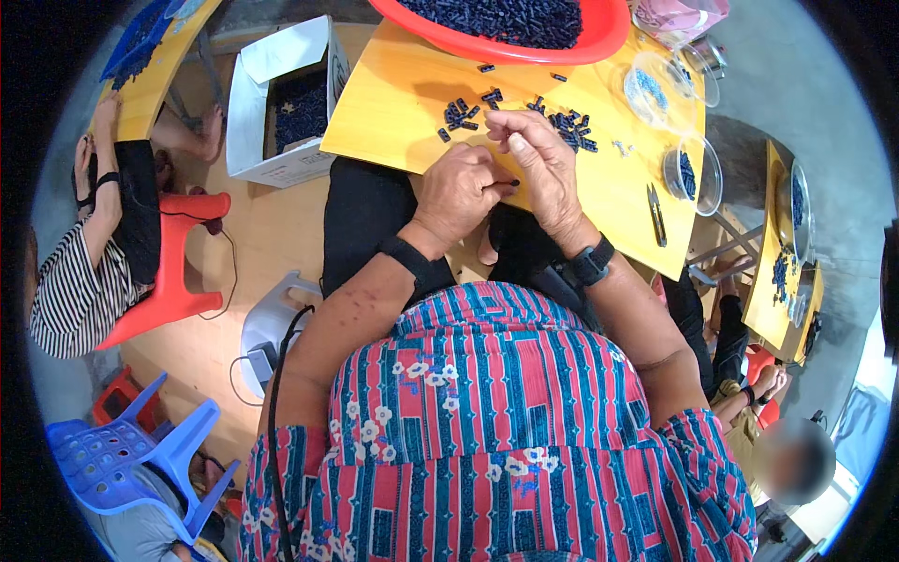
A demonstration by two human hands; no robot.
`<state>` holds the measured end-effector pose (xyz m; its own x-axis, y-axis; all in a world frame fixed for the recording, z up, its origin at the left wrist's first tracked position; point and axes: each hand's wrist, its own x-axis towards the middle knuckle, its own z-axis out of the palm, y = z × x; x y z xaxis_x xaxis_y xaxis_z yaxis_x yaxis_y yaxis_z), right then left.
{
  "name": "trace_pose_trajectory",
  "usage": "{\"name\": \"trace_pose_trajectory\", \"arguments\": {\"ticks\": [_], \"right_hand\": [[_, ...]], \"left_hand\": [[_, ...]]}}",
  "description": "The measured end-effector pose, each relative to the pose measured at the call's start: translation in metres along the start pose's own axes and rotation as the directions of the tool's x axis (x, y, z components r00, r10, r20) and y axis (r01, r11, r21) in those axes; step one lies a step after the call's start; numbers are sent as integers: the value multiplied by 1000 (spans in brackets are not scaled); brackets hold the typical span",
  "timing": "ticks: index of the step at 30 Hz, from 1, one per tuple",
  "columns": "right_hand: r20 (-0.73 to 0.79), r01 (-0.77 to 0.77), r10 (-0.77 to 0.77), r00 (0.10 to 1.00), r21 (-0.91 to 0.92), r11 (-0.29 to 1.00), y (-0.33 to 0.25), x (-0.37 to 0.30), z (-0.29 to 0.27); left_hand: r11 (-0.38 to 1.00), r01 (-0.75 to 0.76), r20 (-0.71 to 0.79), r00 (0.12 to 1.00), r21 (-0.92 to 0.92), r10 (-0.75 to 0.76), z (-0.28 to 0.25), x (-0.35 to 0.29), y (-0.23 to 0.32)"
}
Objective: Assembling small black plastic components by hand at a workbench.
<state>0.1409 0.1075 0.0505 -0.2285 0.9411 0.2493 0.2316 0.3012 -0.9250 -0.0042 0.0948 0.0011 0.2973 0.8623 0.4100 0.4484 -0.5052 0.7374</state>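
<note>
My left hand (456,199) is closed over the near edge of the yellow table (393,103). The tip of a small dark piece (511,184) shows at its pinched fingers. Close beside it, my right hand (543,173) is raised, thumb and fingers brought together; whatever lies between them is too small to make out. Just beyond my hands lie a loose group of short dark blue tube-like pieces (459,115) and a larger pile of the same pieces (573,129). Black bands circle both wrists.
A red basin (599,47) full of dark pieces stands at the far edge. To the right are clear plastic cups (709,178), small tweezer-like snips (656,215) and a tub with light blue bits (646,89). A white carton (257,150) sits left. Other people work nearby.
</note>
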Motion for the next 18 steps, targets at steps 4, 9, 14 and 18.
{"name": "trace_pose_trajectory", "arguments": {"ticks": [4,9,14,18], "right_hand": [[64,279,-272,960,-249,927,-9,15,3],[267,463,-392,881,-310,830,-17,28,0],[369,455,-321,872,-371,810,-20,30,-8],[391,430,-283,876,-364,826,-24,43,-11]], "left_hand": [[990,136,-22,991,28,-135,-1,5,13],[985,104,-90,989,-135,-117,3,11,24],[996,88,1,996,-29,-88,7,15,24],[996,83,12,997,-32,-82,3,26,20]]}}
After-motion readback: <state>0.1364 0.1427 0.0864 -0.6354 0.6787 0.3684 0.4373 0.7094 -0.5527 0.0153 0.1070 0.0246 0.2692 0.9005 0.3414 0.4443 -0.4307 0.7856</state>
